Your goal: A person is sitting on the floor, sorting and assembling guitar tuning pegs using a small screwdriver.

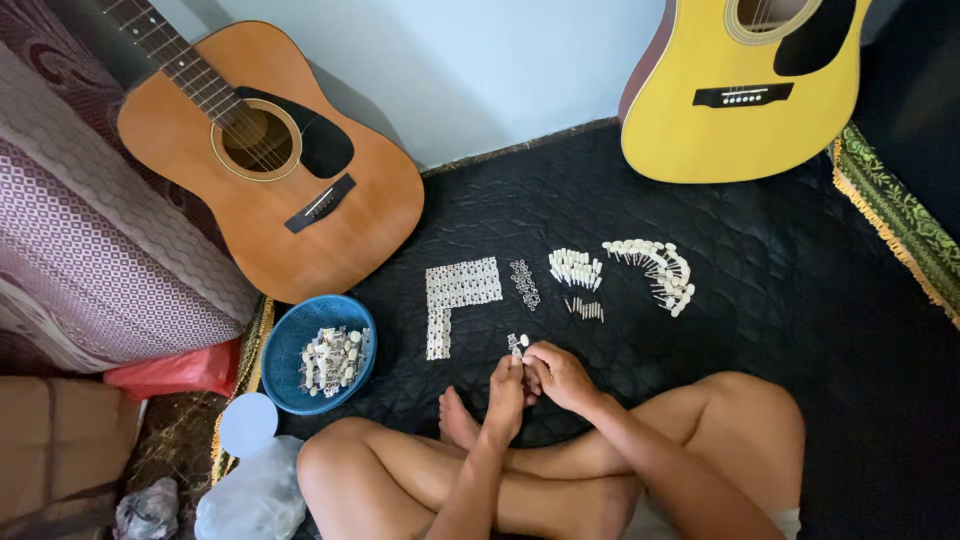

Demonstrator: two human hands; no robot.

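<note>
We sit cross-legged at the bottom of the frame on a black quilted mat (800,300). Our left hand (505,395) and right hand (560,375) meet just below the centre of the frame, both closed together around one small tuning peg (517,345) with white knobs, which pokes up from between the fingertips.

We count two guitars: a brown acoustic guitar (300,190) leaning in the upper left of the frame, and a yellow acoustic guitar (745,110) in the upper right. Between them on the mat, above our hands, lie five separate groups of small parts: an L-shaped block of pale plates (455,295), a small cluster of metal rings (524,283), a row of white pegs (575,268), a short row of little screws (586,310), and an arc of white-knobbed posts (660,268). The pieces within each group are too small to count.

At the lower left sits one blue basket (290,350) holding a heap of assembled pegs (333,360). Below it lie one round white lid (248,423) and one clear plastic bag (255,495).
</note>
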